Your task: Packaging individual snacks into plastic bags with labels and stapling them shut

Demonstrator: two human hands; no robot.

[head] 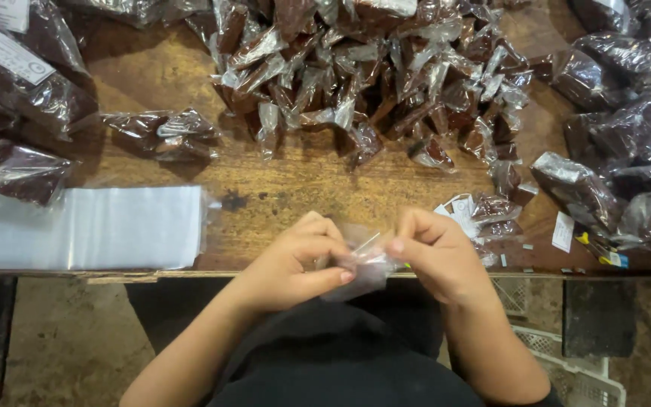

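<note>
- Pinching a small clear plastic bag (361, 265) between both hands, you hold it just off the near edge of the wooden table (303, 177), above your lap.
- Your left hand (295, 264) closes thumb and fingers on the bag's left side; your right hand (435, 252) clamps its right side. Hands sit close together, joined only by the film.
- Bag reads as very light, thin and floppy; it crumples in the grip. Likely slippery, so pinch near the mouth edges, not the middle.
- Whether anything is inside it, you cannot tell.
- Far centre: a heap of small wrapped dark pieces (371, 75), glossy, probably soft and sticky within their wraps.
- Left, near edge: a flat stack of empty clear bags (92, 226).
- Far left and right: larger filled bags (604, 113) of dark contents.
- Right of your hands: a few paper labels (563, 231) lying loose.
</note>
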